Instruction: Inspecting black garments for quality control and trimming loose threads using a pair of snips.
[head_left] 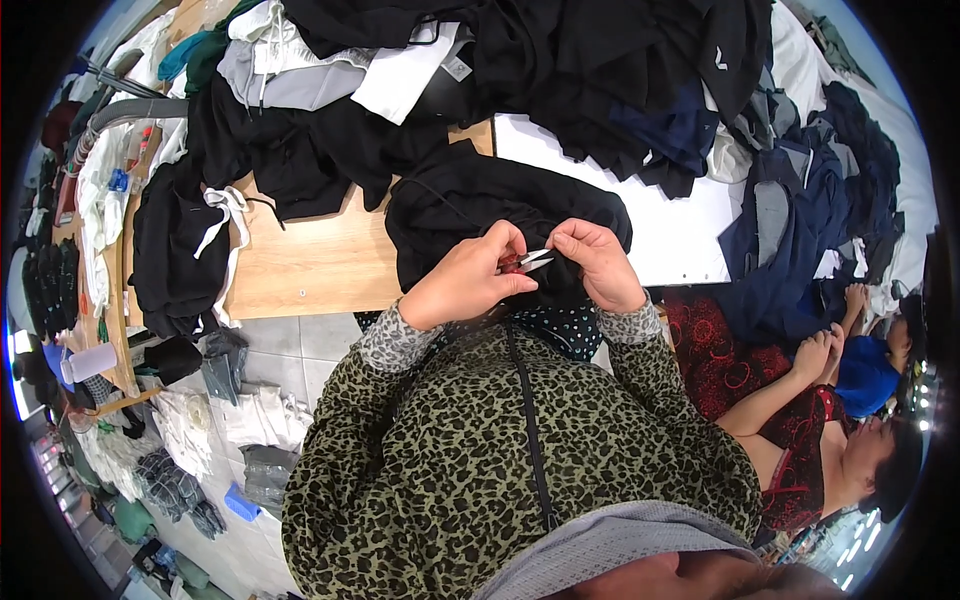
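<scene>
A pair of small scissors [538,261] with a red handle is gripped in my left hand [468,278], blades spread a little and pointing right. Close to the blade tips, my right hand [603,266] is closed in a pinch with thumb and forefinger; what lies between them is too small to make out. Under both hands a black garment [440,215] with a dark drawcord is bunched at the table's near edge. Part of it is hidden behind my hands.
Heaped black clothes [620,60] cover the table's far side. Another black garment with white ties [180,240] lies left on the wooden tabletop [310,265]. Navy garments [800,190] pile up at right, where a seated person [800,440] handles them. White cloth bundles [265,415] rest on the floor.
</scene>
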